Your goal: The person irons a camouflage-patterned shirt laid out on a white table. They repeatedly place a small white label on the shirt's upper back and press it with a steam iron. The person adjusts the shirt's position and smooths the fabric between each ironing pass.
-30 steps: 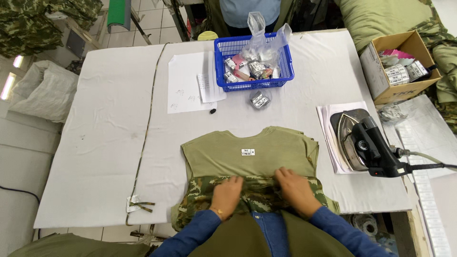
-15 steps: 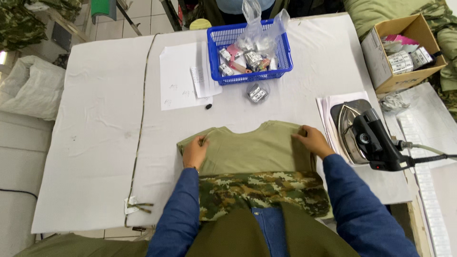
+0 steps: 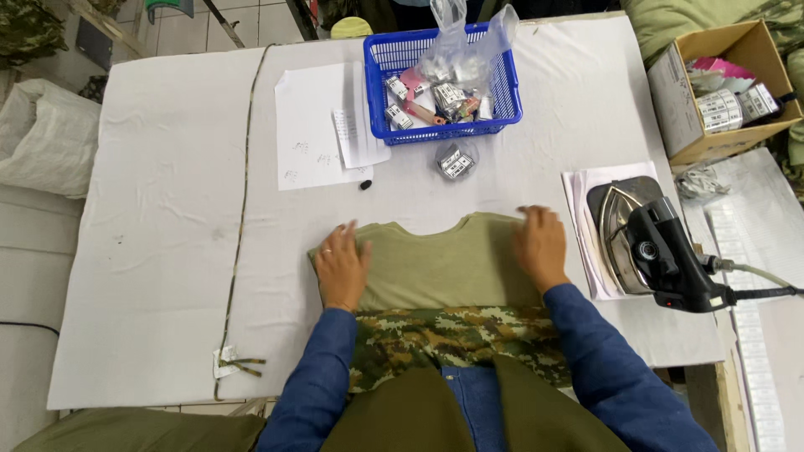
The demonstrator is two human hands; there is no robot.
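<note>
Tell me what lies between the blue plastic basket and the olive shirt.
In the head view, a small clear bag of tags lies on the white cloth between the blue plastic basket and the olive shirt.

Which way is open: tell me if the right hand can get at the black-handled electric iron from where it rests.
Probably yes. The right hand lies flat on the olive-green shirt, and the black-handled electric iron sits just beside it with nothing between them.

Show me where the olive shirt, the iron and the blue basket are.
olive shirt [image 3: 444, 268], head view, on its plain back panel.
iron [image 3: 649, 243], head view, on its black handle.
blue basket [image 3: 511, 105], head view, on its right rim.
</note>
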